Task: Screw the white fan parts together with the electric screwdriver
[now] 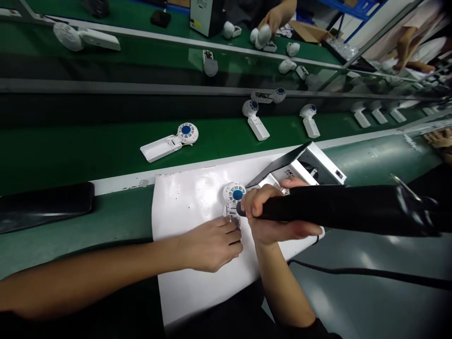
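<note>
A white handheld fan unit with a blue centre point(234, 193) lies on a white sheet point(187, 207) in front of me. My left hand point(215, 245) is closed on the lower part of this unit, its fingers wrapped over the handle and hiding most of it. Above and to the right, my right hand point(264, 212) grips a black cylindrical power tool point(328, 209), held nearly level. The tool's tip end meets the neck of the unit, beside the fingers of my left hand; whether it touches a screw is too small to tell.
Behind the sheet, a green belt point(88, 146) carries several white fan units. A metal box point(321, 165) stands at the sheet's back right. A black tray point(45, 205) lies left. Across the line are other people's hands point(273, 21). A black cable point(353, 271) runs right.
</note>
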`<state>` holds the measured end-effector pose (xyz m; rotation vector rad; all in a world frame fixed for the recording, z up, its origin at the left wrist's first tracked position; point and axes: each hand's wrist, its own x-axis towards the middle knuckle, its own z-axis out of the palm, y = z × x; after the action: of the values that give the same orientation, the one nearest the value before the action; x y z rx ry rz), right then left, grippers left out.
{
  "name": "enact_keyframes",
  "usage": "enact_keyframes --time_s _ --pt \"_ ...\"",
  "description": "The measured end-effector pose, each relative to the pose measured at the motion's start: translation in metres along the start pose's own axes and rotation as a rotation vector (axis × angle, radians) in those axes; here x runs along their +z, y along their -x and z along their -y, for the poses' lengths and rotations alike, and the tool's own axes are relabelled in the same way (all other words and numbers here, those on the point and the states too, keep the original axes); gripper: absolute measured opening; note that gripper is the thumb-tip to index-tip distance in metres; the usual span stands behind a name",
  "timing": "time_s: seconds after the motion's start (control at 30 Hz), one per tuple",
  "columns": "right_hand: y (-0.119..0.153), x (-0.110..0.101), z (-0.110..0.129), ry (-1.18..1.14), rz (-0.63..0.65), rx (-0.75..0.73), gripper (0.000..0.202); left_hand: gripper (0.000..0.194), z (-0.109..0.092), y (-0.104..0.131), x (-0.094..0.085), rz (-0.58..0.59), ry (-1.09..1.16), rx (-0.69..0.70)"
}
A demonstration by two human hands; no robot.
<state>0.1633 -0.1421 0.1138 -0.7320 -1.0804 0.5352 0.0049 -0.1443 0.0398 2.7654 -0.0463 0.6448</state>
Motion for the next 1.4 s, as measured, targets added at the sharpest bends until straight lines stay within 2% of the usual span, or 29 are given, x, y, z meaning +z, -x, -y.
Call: enact_keyframes --time_s 0.2,0.3,0.53,0.63,0.7,0.77,0.83,0.9,0.97,1.07,1.27,1.4 --pt "0.004 0.005 -0.017 -0.04 -0.027 0.152 0.062 0.015 0.0 -0.002 0.002 0.023 0.014 -0.019" --pt "0.008 0.008 -0.022 -0.04 0.002 0.233 0.063 0.013 0.001 -0.002 0.0 0.042 0.032 -0.022" --pt "0.027 0.005 -0.037 0.03 0.013 0.25 0.066 0.011 0.001 0.001 0.004 0.024 0.078 -0.02" --pt "0.027 0.007 -0.033 0.042 0.007 0.199 0.065 0.009 0.001 0.003 0.006 0.034 0.068 -0.023" --pt "0.02 0.003 -0.02 0.033 -0.011 0.14 0.068 0.01 0.0 0.003 0.005 0.04 0.035 -0.025" --pt "0.007 -0.006 -0.001 0.065 -0.064 0.0 0.068 0.01 -0.001 0.002 0.003 0.045 0.022 -0.022" --pt "-0.008 -0.021 0.018 0.206 -0.137 -0.239 0.062 0.012 -0.002 0.001 0.0 0.061 0.034 -0.022" --pt "-0.021 -0.037 0.031 0.319 -0.248 -0.329 0.053 0.016 -0.003 0.001 -0.001 0.072 0.048 -0.032" --pt "-0.028 -0.047 0.036 0.362 -0.329 -0.3 0.048 0.016 -0.004 0.002 -0.001 0.076 0.054 -0.045" --pt "-0.028 -0.05 0.036 0.351 -0.367 -0.23 0.049 0.017 -0.004 0.002 0.0 0.083 0.053 -0.049" --pt "-0.011 -0.019 0.031 0.151 -0.278 -0.025 0.061 0.011 -0.003 0.0 -0.003 0.099 0.039 -0.026" --pt "-0.001 -0.005 0.017 0.103 -0.244 0.027 0.059 0.009 -0.001 -0.001 -0.003 0.07 0.046 -0.02"
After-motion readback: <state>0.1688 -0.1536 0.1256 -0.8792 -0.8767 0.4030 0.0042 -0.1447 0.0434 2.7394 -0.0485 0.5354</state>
